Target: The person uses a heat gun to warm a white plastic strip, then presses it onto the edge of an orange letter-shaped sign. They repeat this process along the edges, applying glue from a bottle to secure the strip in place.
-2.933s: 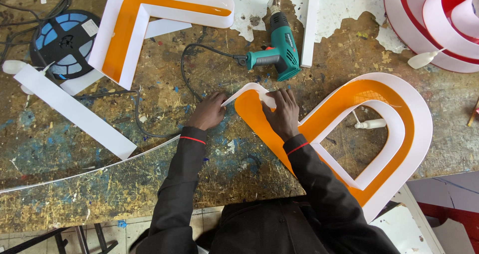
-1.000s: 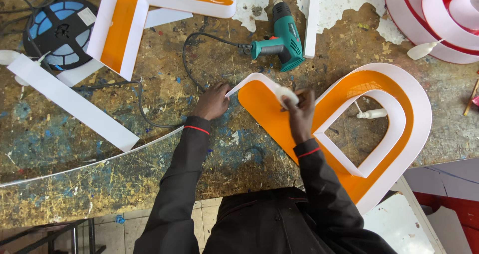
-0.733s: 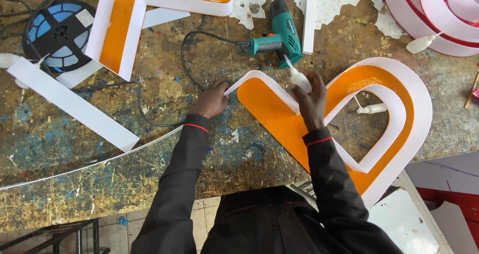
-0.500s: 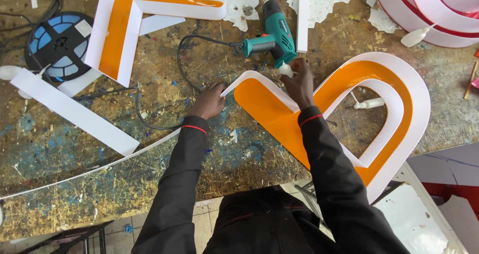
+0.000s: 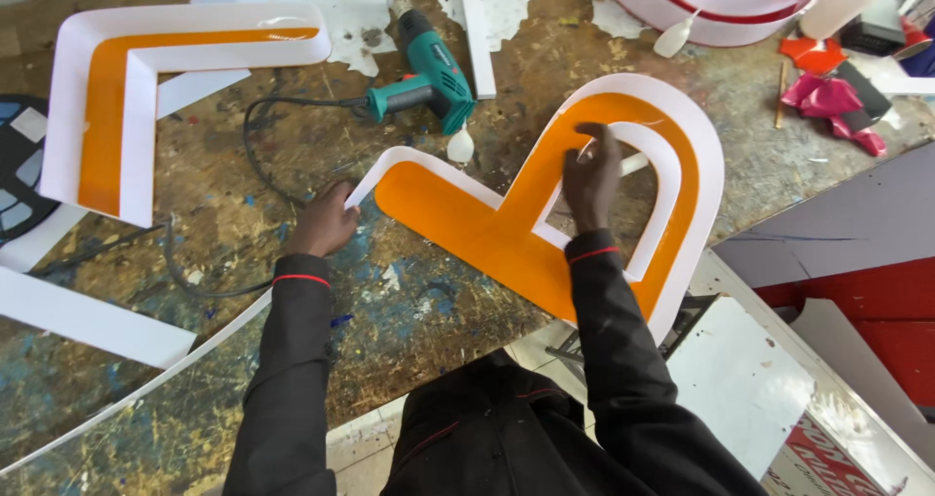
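Note:
A large orange sign letter with a white rim [image 5: 487, 228] lies flat on the paint-stained workbench [image 5: 409, 306]. My left hand [image 5: 324, 225] rests at the letter's left tip, fingers curled on the white rim. My right hand [image 5: 589, 172] lies over the letter's curved part, fingertips on the inner white rim by the opening. Whether a small white thing is pinched in the fingers I cannot tell. A small white bottle [image 5: 459, 145] lies just beyond the letter's upper edge.
A green corded power tool [image 5: 433, 72] lies behind the letter, its cable looping left. Another orange and white angled letter [image 5: 107, 116] is at far left, white strips [image 5: 93, 321] below it. Red and white curved pieces [image 5: 721, 4] and red scraps [image 5: 828, 96] are at back right.
My right hand left the letter's left tip, reached up towards the green tool, then came down on the letter's curved inner rim. The view shifted left and closer. My left hand stayed.

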